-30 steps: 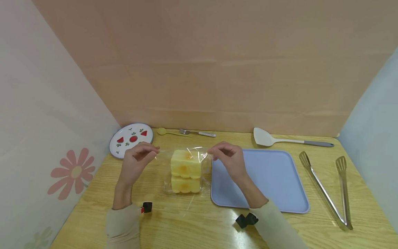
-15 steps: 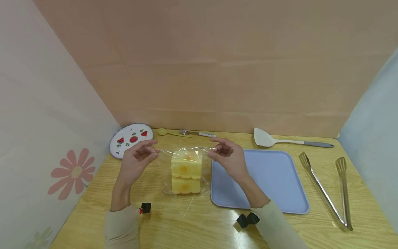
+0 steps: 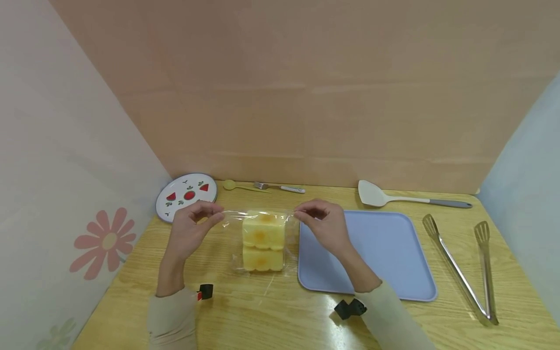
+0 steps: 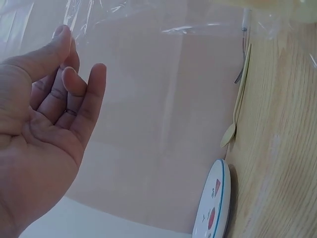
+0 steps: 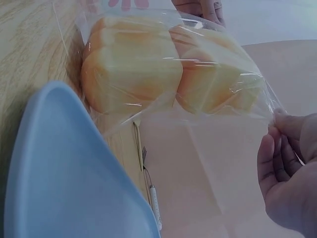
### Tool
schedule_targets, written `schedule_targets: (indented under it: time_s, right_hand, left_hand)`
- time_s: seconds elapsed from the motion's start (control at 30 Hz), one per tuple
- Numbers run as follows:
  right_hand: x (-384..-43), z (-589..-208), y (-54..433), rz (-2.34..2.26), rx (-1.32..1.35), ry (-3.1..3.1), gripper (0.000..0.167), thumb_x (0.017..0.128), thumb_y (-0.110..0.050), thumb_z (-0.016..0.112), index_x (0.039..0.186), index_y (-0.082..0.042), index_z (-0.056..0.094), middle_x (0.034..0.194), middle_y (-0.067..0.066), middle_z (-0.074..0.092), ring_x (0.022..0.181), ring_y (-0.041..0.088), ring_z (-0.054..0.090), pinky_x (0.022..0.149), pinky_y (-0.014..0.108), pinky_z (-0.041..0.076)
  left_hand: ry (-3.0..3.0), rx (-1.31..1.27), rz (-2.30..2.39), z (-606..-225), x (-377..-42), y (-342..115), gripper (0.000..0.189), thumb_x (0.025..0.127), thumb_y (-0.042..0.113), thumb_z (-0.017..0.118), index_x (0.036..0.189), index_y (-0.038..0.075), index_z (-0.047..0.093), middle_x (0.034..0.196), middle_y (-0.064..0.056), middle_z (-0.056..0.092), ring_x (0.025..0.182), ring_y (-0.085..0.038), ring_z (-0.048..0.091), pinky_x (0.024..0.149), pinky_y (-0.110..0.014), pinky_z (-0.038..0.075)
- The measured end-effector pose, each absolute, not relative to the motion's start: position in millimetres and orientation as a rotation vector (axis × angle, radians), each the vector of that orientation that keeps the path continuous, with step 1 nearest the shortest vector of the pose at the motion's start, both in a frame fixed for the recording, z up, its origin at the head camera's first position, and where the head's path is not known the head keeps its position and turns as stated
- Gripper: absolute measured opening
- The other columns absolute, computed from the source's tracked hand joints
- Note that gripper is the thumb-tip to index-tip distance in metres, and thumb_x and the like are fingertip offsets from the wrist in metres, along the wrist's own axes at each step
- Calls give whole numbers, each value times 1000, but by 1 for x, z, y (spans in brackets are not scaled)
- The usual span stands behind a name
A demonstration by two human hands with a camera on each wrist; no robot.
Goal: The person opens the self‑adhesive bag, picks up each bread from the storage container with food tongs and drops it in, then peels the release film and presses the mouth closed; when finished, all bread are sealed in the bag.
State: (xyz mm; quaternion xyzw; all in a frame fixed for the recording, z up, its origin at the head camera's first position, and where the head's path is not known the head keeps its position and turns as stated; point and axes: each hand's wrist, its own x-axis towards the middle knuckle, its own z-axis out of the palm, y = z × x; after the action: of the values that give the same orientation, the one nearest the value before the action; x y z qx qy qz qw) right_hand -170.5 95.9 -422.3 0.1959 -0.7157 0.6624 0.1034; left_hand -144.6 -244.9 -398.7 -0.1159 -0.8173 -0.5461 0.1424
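Note:
A clear plastic bag (image 5: 218, 64) holding two pale yellow bread loaves (image 3: 263, 236), one above the other in the head view, stands upright between both hands. My left hand (image 3: 190, 228) pinches the left end of its top edge between thumb and fingertips. At the right end, my right hand (image 3: 323, 226) does the same with thumb and index finger. The film stretches nearly straight across between them, with shiny creases. In the left wrist view, the other fingers of the left hand (image 4: 54, 109) curl loosely below the pinch. Browned sides of the bread show through the film in the right wrist view.
A light blue tray (image 3: 380, 253) lies just right of the bag, under the right forearm. Metal tongs (image 3: 459, 272) and a white spatula (image 3: 372, 194) lie farther right. Behind the left hand are fruit-patterned plates (image 3: 179, 187), a yellow spoon (image 3: 229, 184) and a fork (image 3: 280, 187).
Half a second ago the index fingers were lifted from the bag's top edge; now they have come back down to the thumbs. The bag and bread stay nearly in place.

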Motion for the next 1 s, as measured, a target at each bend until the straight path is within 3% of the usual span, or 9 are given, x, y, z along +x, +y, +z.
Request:
schedule_targets:
  time_s: [0.2, 0.37, 0.53, 0.63, 0.77, 1.0]
  right_hand:
    - [-169, -421, 94, 1889, 599, -2167, 7, 97, 4, 82, 99, -2, 79, 106, 15, 79, 96, 12, 71, 82, 24, 60]
    - [-168, -421, 92, 1991, 667, -2198, 5, 107, 0, 72, 106, 4, 70, 115, 19, 79, 109, 20, 77, 93, 25, 63]
    - [-165, -419, 91, 2008, 673, -2223, 6, 109, 2, 68, 111, 7, 67, 109, 19, 81, 102, 26, 79, 90, 27, 65]
    - [-165, -419, 91, 1978, 662, -2237, 4, 108, 4, 67, 111, 7, 68, 107, 19, 82, 98, 26, 79, 87, 29, 65]
    - [-166, -421, 90, 1984, 651, -2230, 3, 108, 5, 66, 111, 7, 68, 105, 20, 83, 93, 19, 79, 83, 29, 66]
    - [-168, -425, 88, 2051, 572, -2198, 6, 108, 4, 67, 111, 9, 68, 104, 24, 81, 86, 27, 80, 79, 39, 70]
  left_hand:
    - [-2413, -354, -1507, -397, -144, -242, 5, 102, -2, 78, 104, -3, 73, 101, -11, 75, 95, -10, 66, 97, -15, 54]
    - [-2470, -429, -1542, -398, -145, -242, 6, 110, -1, 66, 111, -5, 62, 114, -21, 78, 103, -9, 72, 92, -17, 56]
    - [-2482, -494, -1595, -399, -145, -241, 6, 114, -3, 54, 117, -9, 54, 105, -24, 76, 93, -10, 73, 86, -20, 62]
    - [-2468, -514, -1671, -399, -146, -239, 7, 116, -4, 50, 118, -11, 50, 109, -29, 76, 93, -13, 78, 86, -25, 66]
    - [-2434, -520, -1774, -401, -149, -236, 8, 116, -5, 47, 119, -13, 46, 111, -36, 75, 91, -17, 83, 82, -32, 69]
    - [-2381, -452, -1842, -405, -152, -230, 11, 117, -2, 47, 121, -12, 45, 109, -35, 74, 87, -23, 82, 77, -39, 70]
